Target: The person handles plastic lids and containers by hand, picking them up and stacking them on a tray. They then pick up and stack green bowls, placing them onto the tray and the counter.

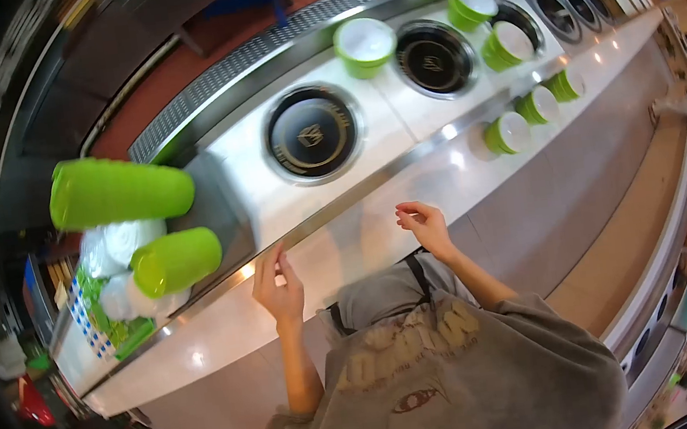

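My left hand (279,289) is raised over the near edge of the white counter (250,329), its fingers up and the thumb apart, with nothing in it. Further right, my right hand (426,228) hovers over the same ledge, loosely curved and bare, thumb and fingers apart. Closest to my left hand is a short stack of green cups (179,260) lying on its side. Behind it lies a longer green stack (122,190). White cups or bowls in plastic wrap (120,246) sit between and below them.
Round black cooktops (311,135) with metal rims are set into the counter. Green cups with white insides (365,44) stand around them, and several more (509,134) line the front ledge. A blue-checked bag (89,319) lies at the left end. A perforated metal strip (231,65) runs behind.
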Tool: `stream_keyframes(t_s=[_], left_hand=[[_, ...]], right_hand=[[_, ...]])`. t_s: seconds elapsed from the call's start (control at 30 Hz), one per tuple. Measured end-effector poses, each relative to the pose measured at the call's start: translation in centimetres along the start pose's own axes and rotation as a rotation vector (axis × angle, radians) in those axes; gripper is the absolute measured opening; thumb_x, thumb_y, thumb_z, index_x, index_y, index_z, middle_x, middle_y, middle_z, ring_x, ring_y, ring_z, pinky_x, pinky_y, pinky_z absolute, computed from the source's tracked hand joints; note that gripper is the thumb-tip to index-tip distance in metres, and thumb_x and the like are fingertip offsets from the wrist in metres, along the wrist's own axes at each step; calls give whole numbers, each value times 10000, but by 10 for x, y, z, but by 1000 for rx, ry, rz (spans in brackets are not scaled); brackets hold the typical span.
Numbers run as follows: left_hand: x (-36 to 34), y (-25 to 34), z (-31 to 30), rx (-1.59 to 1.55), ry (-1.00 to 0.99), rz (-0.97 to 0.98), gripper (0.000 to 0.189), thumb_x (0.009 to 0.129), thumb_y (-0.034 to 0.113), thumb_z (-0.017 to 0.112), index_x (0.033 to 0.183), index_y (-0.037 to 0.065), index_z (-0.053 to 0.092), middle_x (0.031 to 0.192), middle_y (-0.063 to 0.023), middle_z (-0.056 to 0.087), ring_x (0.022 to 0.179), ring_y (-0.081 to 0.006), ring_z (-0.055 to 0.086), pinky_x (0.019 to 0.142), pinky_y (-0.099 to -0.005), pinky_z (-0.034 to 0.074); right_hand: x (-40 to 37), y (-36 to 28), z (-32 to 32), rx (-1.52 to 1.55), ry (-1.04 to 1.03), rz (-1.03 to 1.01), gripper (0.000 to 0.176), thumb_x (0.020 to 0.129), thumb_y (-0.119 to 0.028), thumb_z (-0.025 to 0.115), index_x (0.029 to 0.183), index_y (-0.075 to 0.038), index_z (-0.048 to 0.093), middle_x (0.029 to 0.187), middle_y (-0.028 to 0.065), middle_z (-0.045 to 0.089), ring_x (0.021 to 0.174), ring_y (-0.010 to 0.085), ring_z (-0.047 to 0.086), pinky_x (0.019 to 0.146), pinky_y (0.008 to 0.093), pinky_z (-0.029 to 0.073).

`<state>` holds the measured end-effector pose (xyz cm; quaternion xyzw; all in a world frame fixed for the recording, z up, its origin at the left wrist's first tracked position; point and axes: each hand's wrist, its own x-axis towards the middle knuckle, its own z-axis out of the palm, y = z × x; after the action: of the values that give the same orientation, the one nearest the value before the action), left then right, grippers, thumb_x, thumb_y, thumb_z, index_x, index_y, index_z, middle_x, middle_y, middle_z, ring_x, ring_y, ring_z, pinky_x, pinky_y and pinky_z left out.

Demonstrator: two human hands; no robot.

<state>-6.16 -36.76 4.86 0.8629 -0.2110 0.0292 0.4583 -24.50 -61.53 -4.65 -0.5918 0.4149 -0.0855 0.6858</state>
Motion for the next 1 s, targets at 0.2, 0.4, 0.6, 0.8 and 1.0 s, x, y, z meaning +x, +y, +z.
stream_keyframes(t_s=[0.2, 0.4, 0.6, 0.8, 1.0], left_hand=[[7, 87, 194, -205, -657, -103, 230, 943, 145, 653, 1138, 49, 729, 968, -133, 744, 838, -168, 718, 673, -301, 569], [-16, 215, 406, -253, -1144, -599, 681, 946, 399, 647, 1375, -93, 453, 836, -187, 728, 660, -221, 729, 614, -324, 572], [-33, 212, 501, -143, -1000, -290, 488, 917, 195, 565, 1245, -139, 427, 764, -231, 698, 542, -292, 698, 558, -360, 584], [-57, 148, 431, -492, -979, -515, 569, 887, -80, 468, 1440, 29, 386, 1360, -172, 526, 1132, -305, 643, 707, -397, 652], [-87, 105, 269, -559, -734, -895, 550, 934, -27, 531, 1458, 89, 410, 1236, -125, 612, 1044, -229, 673, 726, -319, 626]], right_hand=[[12, 26, -125, 342, 253, 207, 290, 1005, -178, 599, 1214, 19, 643, 1053, 121, 714, 889, 182, 704, 809, 297, 575], [-20, 56, -200, 488, 408, 300, 300, 1013, -194, 586, 1216, 22, 632, 1046, 132, 707, 892, 196, 703, 796, 299, 579], [-58, 84, -231, 648, 457, 393, 354, 1020, -231, 589, 1272, 17, 595, 1070, 166, 693, 909, 219, 702, 803, 319, 584], [-35, 51, -228, 1029, 189, 431, 605, 1035, -487, 494, 1477, -84, 401, 1237, 234, 634, 1057, 311, 678, 842, 365, 580], [0, 65, -178, 900, -475, 556, 677, 1017, -604, 429, 1513, -155, 329, 1373, 236, 548, 1196, 383, 608, 945, 500, 537]])
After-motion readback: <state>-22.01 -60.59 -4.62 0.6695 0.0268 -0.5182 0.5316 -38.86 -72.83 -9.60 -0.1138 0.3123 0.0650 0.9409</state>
